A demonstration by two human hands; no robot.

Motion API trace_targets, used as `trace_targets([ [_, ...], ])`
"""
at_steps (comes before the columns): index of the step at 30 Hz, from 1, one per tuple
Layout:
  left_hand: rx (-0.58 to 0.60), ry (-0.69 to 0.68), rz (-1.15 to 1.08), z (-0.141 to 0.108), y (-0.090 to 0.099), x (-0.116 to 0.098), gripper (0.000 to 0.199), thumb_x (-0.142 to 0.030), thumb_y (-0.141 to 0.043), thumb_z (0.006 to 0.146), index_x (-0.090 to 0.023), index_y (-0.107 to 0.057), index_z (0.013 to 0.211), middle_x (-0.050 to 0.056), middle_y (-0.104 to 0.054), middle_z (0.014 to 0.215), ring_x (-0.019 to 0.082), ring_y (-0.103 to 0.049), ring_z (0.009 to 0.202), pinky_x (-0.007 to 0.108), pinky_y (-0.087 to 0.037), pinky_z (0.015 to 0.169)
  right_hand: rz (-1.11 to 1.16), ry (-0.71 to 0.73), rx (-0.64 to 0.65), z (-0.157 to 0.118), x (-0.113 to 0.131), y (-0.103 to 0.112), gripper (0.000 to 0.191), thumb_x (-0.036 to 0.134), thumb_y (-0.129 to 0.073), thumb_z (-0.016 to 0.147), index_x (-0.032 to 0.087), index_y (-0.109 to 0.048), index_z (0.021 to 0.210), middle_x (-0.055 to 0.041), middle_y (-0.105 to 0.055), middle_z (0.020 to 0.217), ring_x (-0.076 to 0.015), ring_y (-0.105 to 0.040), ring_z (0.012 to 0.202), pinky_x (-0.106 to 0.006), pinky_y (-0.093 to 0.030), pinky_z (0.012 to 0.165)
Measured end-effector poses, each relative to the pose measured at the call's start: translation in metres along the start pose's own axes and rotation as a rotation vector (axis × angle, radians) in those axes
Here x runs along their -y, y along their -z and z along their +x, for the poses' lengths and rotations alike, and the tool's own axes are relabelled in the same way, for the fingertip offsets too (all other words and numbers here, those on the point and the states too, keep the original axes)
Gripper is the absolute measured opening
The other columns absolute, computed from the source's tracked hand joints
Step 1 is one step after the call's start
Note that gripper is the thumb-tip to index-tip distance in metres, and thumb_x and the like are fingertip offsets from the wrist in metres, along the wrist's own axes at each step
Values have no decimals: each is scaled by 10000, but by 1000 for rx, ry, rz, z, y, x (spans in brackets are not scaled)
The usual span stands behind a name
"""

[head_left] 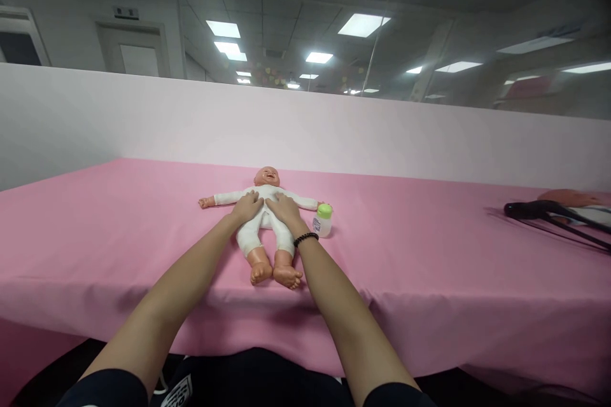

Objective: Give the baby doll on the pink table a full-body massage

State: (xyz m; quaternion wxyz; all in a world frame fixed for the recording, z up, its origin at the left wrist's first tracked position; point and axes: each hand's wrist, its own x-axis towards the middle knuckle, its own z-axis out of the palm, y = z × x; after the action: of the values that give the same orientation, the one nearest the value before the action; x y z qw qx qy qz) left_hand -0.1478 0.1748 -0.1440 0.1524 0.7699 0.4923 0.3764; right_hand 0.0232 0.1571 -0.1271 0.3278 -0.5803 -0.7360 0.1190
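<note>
A baby doll (268, 193) with a white cloth body lies on its back on the pink-covered table (157, 216), arms spread and feet toward me. My left hand (248, 206) rests flat on one side of its belly, fingers stretched out. On the other side lies my right hand (285, 208), also flat with its fingers extended, a dark beaded bracelet (306, 239) on the wrist. Just right of that wrist stands a small translucent bottle (323, 224) with a green lid, close to one of the doll's hands. Neither hand grips anything.
At the far right a black curved object (539, 208) with thin legs lies on the cloth, partly out of frame, with a skin-coloured thing (568, 197) behind it. A white partition (305, 130) with glass above it closes off the table's back.
</note>
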Motion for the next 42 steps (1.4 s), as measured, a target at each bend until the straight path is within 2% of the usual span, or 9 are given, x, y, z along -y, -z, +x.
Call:
trace_targets([
  [3,1,-136,-75,-4,0,-4,437,-350,-467,912,-146,-649,1252,143,-611,1398,290,-528,1339,423,-328,1203,63,127,-7,2,-2,0,347,335,-573,904,134,-760,1117,-136,-727,1134,-291,-659,1118,-382,-474,1033],
  [6,33,-153,-156,-2,0,-6,535,-335,-484,892,-159,-574,1390,100,-523,1510,253,-447,1429,385,-280,1240,206,282,77,9,-9,-6,454,217,-541,898,170,-666,1331,-79,-646,1348,-220,-582,1275,-326,-413,1122],
  [11,78,55,-54,1,-1,-4,545,-333,-423,935,-122,-526,1426,139,-356,1616,269,-226,1545,414,-128,1275,128,78,101,12,-12,-12,638,372,-488,975,107,-415,1550,-130,-301,1628,-291,-222,1537,-453,-176,1260],
  [18,19,30,-37,-3,0,-8,404,-357,-462,912,-140,-657,1191,171,-527,1481,323,-371,1469,457,-245,1237,18,30,-53,-2,1,2,327,308,-515,923,128,-774,1007,-144,-741,1041,-281,-681,1035,-367,-493,974],
  [22,73,-153,-117,-3,2,-12,482,-304,-436,885,-176,-622,1311,102,-583,1446,265,-475,1399,417,-271,1235,159,264,29,5,-5,-4,416,179,-501,910,189,-707,1271,-67,-672,1309,-207,-575,1291,-315,-402,1127],
  [28,65,93,-10,-2,2,-14,543,-361,-461,903,-132,-535,1390,151,-394,1595,299,-247,1534,435,-157,1256,77,94,125,13,-15,-12,595,360,-449,993,132,-433,1542,-121,-258,1646,-279,-195,1546,-467,-169,1254],
  [35,-2,-17,131,-12,8,-25,339,-374,-419,911,-174,-693,903,125,-728,982,286,-648,976,433,-460,982,-27,81,-68,1,-4,-2,312,299,-486,925,134,-750,910,-129,-738,955,-256,-676,948,-335,-484,919],
  [39,53,-229,-30,-7,4,-17,431,-363,-398,927,-204,-698,1193,83,-691,1282,263,-607,1206,395,-400,1115,133,260,46,6,-7,-7,419,255,-429,967,143,-676,1287,-107,-631,1363,-213,-566,1285,-318,-388,1121],
  [42,77,-111,-12,0,-3,-6,530,-393,-385,945,-182,-582,1389,83,-474,1553,267,-364,1483,420,-208,1248,131,134,147,11,-10,-10,568,305,-407,996,104,-453,1525,-121,-299,1629,-252,-246,1533,-416,-187,1256],
])
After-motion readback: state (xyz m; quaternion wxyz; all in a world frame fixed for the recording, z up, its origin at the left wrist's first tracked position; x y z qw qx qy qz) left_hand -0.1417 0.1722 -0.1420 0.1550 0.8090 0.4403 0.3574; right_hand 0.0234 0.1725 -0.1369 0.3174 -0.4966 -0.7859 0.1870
